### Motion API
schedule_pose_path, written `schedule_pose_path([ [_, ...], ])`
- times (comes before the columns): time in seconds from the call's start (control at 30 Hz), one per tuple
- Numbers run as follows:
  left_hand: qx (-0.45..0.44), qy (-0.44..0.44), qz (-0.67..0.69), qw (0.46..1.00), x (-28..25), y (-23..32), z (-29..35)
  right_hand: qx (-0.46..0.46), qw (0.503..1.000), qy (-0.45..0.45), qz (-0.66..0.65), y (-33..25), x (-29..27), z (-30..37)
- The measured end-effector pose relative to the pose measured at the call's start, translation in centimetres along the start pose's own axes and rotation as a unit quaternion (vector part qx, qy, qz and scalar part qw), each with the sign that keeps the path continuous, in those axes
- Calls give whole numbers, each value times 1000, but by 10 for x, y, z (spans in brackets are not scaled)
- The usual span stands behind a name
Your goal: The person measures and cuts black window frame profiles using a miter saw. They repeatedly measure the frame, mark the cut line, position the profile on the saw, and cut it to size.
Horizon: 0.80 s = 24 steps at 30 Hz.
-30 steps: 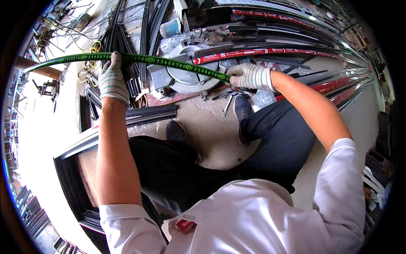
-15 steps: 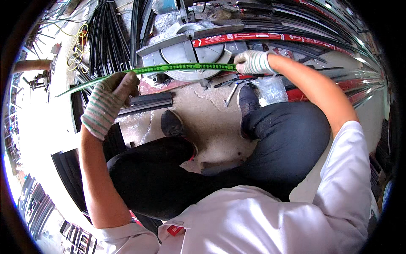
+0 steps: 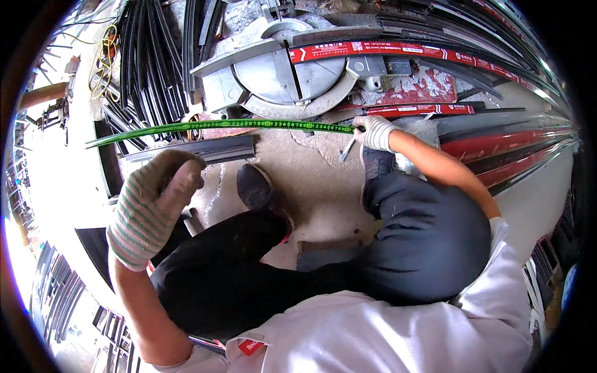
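A green tape measure strip (image 3: 258, 124) with black markings stretches across in front of me, bowing slightly. My right hand (image 3: 375, 132), in a white striped glove, is closed on its right end. The strip's other end reaches out at the far left, unsupported by a hand. My left hand (image 3: 149, 208), in a matching glove, is raised nearer to me, below the strip and apart from it. Its fingers are curled toward the thumb, and no thing shows in them. Just beyond the strip is a grey miter saw base (image 3: 292, 74) with a round slotted table.
A long black profile with a red label strip (image 3: 385, 50) lies along the saw fence. Many dark profiles (image 3: 149, 62) are piled at the far left. A slim pale marker-like stick (image 3: 347, 151) is by my shoe (image 3: 378, 165). A yellow cord (image 3: 102, 68) lies far left.
My left hand has let go of the tape strip and come down toward me. The right hand still holds the strip. The view has shifted, so the saw shows more fully.
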<state>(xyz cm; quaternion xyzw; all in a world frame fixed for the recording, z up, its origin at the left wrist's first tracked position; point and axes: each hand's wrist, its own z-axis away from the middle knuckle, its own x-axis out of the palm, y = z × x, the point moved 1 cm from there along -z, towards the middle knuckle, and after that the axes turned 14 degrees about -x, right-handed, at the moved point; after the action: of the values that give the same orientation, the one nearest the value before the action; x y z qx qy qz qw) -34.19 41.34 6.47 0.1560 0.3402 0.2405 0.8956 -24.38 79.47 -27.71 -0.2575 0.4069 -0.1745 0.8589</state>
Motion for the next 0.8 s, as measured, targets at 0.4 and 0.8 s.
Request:
schedule_pose_path([
  [0.4, -74, -9, -17, 997, 3, 11, -5, -92, 995, 15, 46, 14, 51, -1],
  [0.8, -86, -4, -58, 995, 18, 15, -11, -29, 993, -52, 100, -17, 19, -3],
])
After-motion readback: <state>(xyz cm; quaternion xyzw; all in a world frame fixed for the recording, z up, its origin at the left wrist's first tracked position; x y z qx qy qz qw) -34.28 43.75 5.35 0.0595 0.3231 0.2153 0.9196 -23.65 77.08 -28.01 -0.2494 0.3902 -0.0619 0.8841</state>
